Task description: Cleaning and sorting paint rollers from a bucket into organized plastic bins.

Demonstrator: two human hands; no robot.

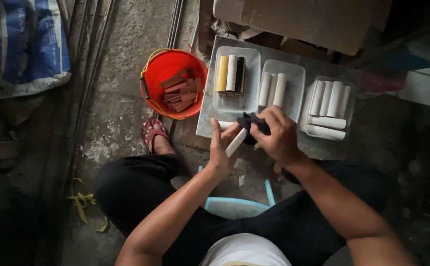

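Head view: left hand (220, 152) pinching white stick (236, 142), right hand (276, 135) clutching black cloth (251, 124); stiff, light, probably brittle; best held mid-length.

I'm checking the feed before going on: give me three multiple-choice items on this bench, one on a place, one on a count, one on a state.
1. Where is the orange bucket?
A. On the floor, beside the board's left edge
B. On the trays
C. On the person's lap

2. How many clear trays lie on the board?
A. One
B. Three
C. Five

3. What does the left hand hold?
A. Nothing
B. A white stick
C. A brown block

Answers: 1 A, the bucket stands on the concrete by the sandalled foot. 2 B, three trays sit in a row, each holding sticks. 3 B, the left hand's fingers grip the white stick while the right hand presses a black cloth on it.
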